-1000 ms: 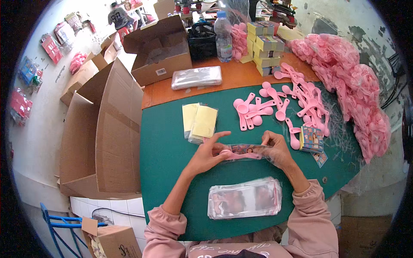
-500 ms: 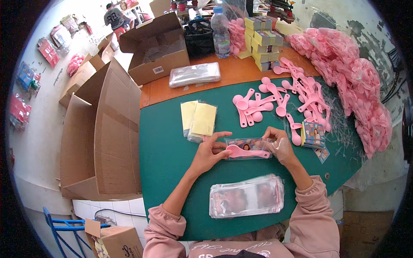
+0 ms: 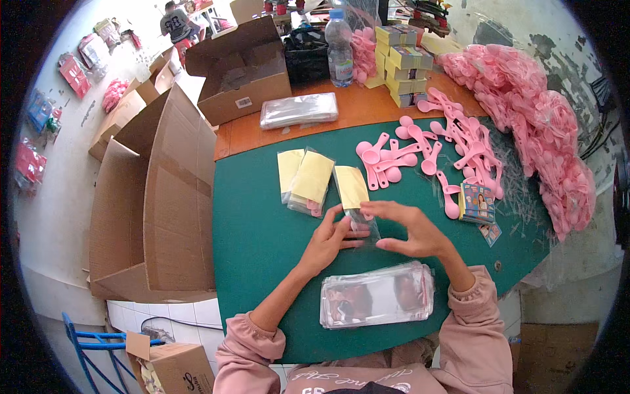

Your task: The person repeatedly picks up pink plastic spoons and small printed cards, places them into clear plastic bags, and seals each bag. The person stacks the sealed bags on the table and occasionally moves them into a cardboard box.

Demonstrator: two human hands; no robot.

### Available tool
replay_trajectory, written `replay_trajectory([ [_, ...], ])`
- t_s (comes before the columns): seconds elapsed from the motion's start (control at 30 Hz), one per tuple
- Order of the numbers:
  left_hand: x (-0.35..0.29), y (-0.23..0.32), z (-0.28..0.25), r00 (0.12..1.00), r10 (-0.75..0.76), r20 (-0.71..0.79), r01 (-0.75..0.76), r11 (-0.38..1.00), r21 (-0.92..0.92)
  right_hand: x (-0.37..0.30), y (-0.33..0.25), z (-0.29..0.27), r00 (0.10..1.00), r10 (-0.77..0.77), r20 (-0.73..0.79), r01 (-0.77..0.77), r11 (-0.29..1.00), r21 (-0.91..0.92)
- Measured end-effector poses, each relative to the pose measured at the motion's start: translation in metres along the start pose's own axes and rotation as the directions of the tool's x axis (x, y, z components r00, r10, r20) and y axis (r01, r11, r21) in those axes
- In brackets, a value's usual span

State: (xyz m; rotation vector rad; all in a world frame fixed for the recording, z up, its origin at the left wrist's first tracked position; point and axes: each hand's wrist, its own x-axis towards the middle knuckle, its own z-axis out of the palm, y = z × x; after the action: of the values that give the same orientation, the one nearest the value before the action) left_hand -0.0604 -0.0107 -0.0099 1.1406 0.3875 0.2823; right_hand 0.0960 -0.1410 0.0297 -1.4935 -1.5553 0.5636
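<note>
My left hand (image 3: 326, 241) grips the lower end of a clear plastic packet (image 3: 353, 188), with its thumb over the film and its fingers showing through or behind it. The packet stands lengthwise, yellow card face up, and a bit of pink shows in its lower part. My right hand (image 3: 417, 231) is at the packet's right edge, thumb and fingers spread apart; its fingertips are close to the film, and I cannot tell whether they touch. Left of this lie finished-looking packets with yellow cards (image 3: 310, 177), overlapping. Nearer me rests a stack of clear plastic bags (image 3: 377, 295).
Pink spoons (image 3: 469, 148) lie heaped at the right, beside a stack of printed cards (image 3: 476, 202). Behind them spreads a large bag of pink spoons (image 3: 518, 98). Cardboard boxes (image 3: 180, 197) stand left; a water bottle (image 3: 339, 52) and banded card stacks (image 3: 403, 69) are at the back.
The packet has turned from crosswise, spoon side up, to lengthwise with its yellow card up. My right hand has opened from its end. The overlapping packets on the left have shifted slightly.
</note>
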Motion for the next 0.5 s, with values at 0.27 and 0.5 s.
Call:
replay_trajectory([
  [0.27, -0.007, -0.012, -0.003, 0.997, -0.079, 0.018, 0.077, 0.990, 0.115, 0.000, 0.020, 0.030, 0.994, -0.090, -0.063, 0.042, 0.841, -0.539],
  [0.5, -0.009, 0.002, 0.005, 0.981, -0.193, 0.033, 0.189, 0.978, 0.093, -0.004, 0.003, 0.023, 0.998, -0.044, 0.052, 0.060, 0.931, -0.360],
])
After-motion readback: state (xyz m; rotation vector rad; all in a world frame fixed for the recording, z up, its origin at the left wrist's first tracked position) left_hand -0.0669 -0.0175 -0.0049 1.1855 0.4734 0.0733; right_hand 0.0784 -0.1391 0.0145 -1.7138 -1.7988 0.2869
